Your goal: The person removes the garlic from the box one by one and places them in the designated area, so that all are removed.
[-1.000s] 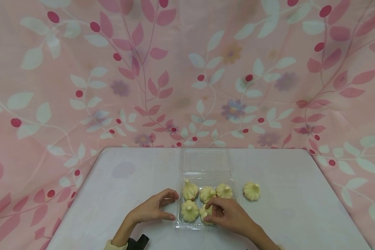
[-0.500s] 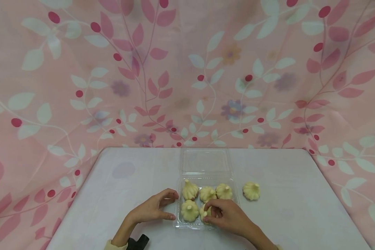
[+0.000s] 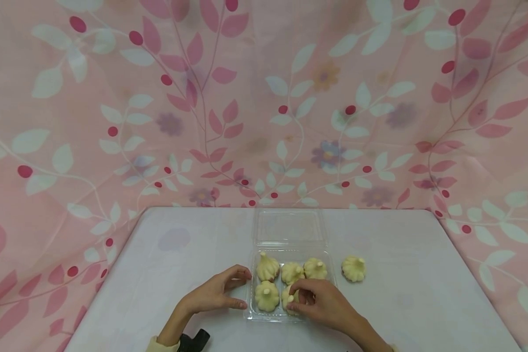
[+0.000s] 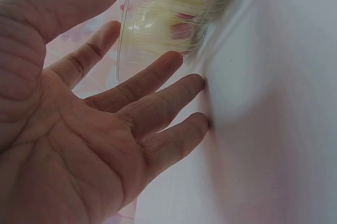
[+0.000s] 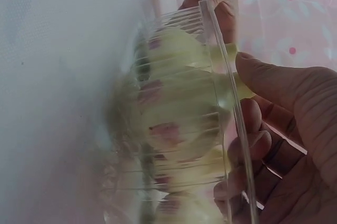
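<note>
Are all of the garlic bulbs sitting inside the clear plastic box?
No, one garlic bulb lies on the white table, to the right of the clear plastic box.

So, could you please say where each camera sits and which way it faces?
Head: worn on the head, facing forward and down at the clear container of garlic bulbs; left hand and right hand show.
Left wrist: on that wrist, facing the container's side; left hand shows.
Right wrist: on that wrist, facing the container's side; right hand shows, left hand beyond.
Both wrist views share the bulbs.
</note>
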### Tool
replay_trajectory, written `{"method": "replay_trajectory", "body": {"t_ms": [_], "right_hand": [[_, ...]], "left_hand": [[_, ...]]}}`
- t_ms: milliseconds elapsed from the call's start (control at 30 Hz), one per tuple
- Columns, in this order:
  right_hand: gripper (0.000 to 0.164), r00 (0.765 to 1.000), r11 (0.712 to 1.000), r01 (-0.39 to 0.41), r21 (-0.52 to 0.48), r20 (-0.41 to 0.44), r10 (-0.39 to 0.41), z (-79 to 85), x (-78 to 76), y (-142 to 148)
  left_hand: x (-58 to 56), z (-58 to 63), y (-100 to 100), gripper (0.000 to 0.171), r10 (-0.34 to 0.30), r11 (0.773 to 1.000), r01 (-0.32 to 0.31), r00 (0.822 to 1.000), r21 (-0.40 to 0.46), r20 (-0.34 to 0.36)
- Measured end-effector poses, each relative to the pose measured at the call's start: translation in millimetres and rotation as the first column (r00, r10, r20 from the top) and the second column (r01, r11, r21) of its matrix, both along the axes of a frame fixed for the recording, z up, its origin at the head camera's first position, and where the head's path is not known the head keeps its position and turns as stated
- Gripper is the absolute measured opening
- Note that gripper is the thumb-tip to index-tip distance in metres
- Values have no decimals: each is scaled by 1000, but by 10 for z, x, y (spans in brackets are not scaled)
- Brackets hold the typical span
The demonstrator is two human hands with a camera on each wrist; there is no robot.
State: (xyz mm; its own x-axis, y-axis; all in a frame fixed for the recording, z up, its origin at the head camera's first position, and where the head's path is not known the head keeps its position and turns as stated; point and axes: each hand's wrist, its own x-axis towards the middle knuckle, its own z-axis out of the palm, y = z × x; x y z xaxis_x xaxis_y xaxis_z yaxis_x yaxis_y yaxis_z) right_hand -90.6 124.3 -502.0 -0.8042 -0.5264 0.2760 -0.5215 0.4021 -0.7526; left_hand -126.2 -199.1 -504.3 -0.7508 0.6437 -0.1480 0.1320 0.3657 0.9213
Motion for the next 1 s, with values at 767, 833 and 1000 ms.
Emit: {"method": "replay_trajectory", "body": {"t_ms": [767, 833, 1000], "right_hand": [[20, 996, 989, 66, -136, -52, -73, 239, -32, 163], [21, 995, 987, 70, -144, -57, -79, 257, -34, 178], [24, 992, 979, 73, -193, -86, -91, 358, -21, 206]], "left_hand": [[-6, -28, -9, 69, 5, 1000, -5, 1000, -6, 7], [-6, -29, -9, 69, 5, 1000, -5, 1000, -7, 6], [-3, -28, -9, 69, 7, 1000, -7, 1000, -7, 6]]}}
